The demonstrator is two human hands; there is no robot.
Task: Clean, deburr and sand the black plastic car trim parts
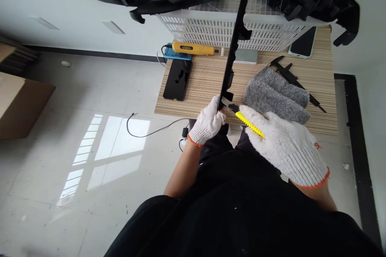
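Head view: left hand point(208, 122) is gripping the black strip point(233, 44), centre frame; right hand point(283, 144) is clutching the knife point(249, 125), blade point(226, 103) meeting the strip's lower end.

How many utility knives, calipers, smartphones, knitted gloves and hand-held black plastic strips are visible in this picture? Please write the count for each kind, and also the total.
Utility knife: 1
Caliper: 1
Smartphones: 2
Knitted gloves: 2
Hand-held black plastic strip: 1
Total: 7
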